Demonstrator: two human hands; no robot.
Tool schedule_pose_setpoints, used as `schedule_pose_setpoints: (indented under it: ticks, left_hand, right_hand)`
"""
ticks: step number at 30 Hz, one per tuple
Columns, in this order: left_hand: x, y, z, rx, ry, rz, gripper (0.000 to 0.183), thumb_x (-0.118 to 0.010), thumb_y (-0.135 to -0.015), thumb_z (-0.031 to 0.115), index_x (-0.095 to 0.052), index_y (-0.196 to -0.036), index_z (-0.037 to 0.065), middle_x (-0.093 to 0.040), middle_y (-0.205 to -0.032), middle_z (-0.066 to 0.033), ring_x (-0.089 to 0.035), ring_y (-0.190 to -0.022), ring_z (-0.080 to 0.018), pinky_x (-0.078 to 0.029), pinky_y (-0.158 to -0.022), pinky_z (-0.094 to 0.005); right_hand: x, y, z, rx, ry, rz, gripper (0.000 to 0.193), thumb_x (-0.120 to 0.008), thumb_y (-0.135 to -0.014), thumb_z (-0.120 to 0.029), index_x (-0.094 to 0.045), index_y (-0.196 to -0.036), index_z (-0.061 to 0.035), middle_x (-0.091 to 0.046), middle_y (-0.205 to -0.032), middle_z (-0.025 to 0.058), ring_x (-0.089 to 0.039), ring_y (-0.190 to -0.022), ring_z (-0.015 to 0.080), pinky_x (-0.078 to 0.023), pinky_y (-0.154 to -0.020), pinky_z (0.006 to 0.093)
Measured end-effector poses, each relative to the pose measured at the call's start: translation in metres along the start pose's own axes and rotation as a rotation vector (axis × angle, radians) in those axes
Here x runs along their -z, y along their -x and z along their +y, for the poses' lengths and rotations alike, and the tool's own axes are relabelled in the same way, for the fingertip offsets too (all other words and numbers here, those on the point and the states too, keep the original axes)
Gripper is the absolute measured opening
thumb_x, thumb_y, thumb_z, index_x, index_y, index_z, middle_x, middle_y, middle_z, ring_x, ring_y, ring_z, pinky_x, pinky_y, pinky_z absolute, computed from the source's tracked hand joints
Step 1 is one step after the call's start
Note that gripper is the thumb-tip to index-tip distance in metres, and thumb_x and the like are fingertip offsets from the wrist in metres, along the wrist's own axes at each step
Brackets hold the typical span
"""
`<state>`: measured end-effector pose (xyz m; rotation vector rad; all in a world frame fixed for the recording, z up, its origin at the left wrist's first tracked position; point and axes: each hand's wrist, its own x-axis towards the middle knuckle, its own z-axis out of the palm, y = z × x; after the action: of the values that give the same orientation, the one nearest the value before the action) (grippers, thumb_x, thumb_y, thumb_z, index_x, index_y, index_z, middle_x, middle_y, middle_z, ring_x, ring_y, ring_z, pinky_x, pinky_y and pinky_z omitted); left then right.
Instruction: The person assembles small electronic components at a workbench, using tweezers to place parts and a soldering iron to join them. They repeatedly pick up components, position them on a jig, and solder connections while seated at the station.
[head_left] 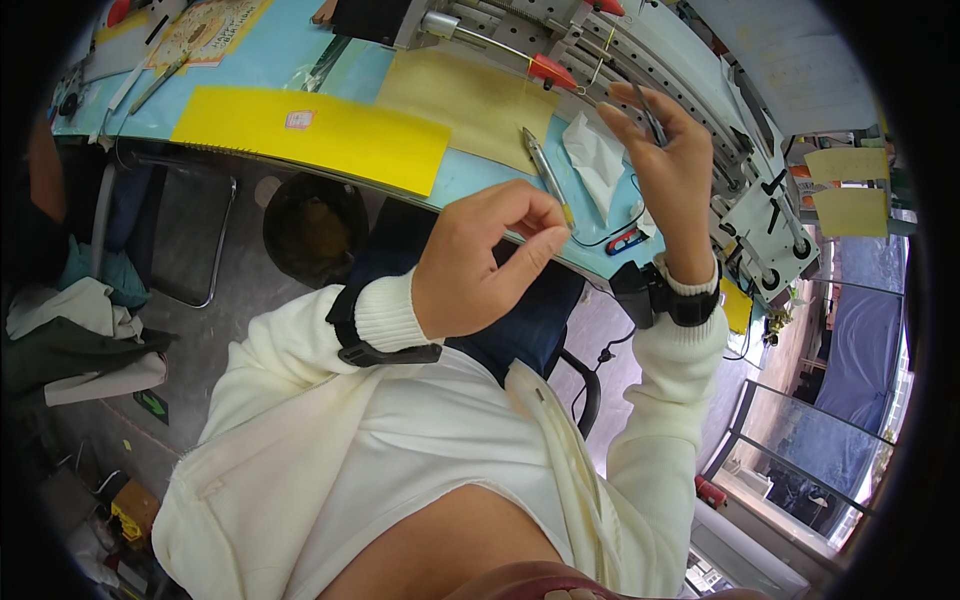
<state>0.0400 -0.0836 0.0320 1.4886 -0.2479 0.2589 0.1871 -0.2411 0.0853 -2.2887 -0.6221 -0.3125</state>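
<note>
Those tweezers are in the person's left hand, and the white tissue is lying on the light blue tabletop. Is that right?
Not quite: the head view shows the tweezers in the right hand, not the left hand. The white tissue is indeed lying on the light blue tabletop.

Two hands point(485, 262), one pair of tweezers point(651, 117)

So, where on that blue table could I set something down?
The blue table has small bare patches: between the yellow sheet and the silver pen, just beyond the left hand; and, at upper left, between the printed paper and clear packet. It's crowded around the right hand: white tissue, thin cable, machine.
</note>
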Motion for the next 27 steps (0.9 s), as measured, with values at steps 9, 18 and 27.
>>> schedule_pose_setpoints:
  ticks: [9,18,27]
  left_hand:
    - [0.063,0.010,-0.031,0.026,-0.084,0.365,0.008,-0.066,-0.094,0.006,-0.066,-0.095,-0.003,-0.071,-0.084,-0.0066,-0.069,-0.078,-0.0128,-0.052,-0.075,-0.0247]
    - [0.132,0.052,-0.068,0.038,-0.152,0.804,0.008,-0.059,-0.100,0.006,-0.059,-0.101,-0.002,-0.067,-0.081,-0.0066,-0.066,-0.072,-0.0127,-0.052,-0.067,-0.0232]
    - [0.110,0.034,-0.032,-0.031,0.408,0.383,0.006,-0.054,-0.102,0.010,-0.053,-0.102,0.004,-0.063,-0.095,-0.0135,-0.064,-0.104,-0.0269,-0.045,-0.099,-0.0433]
  right_hand:
    - [-0.030,-0.005,-0.017,0.058,0.024,-0.166,0.011,-0.072,-0.087,-0.006,-0.075,-0.094,0.0022,-0.072,-0.072,0.0103,-0.069,-0.065,0.0153,-0.051,-0.062,0.0267]
    - [-0.097,0.032,-0.062,0.184,-0.214,-0.274,0.010,-0.075,-0.088,-0.003,-0.073,-0.095,0.0042,-0.073,-0.077,0.0103,-0.070,-0.069,0.0119,-0.049,-0.063,0.0210]
    - [-0.059,0.061,-0.027,-0.020,-0.407,-0.349,0.011,-0.069,-0.086,0.003,-0.074,-0.097,0.0027,-0.074,-0.080,0.0096,-0.070,-0.069,0.0135,-0.052,-0.062,0.0233]
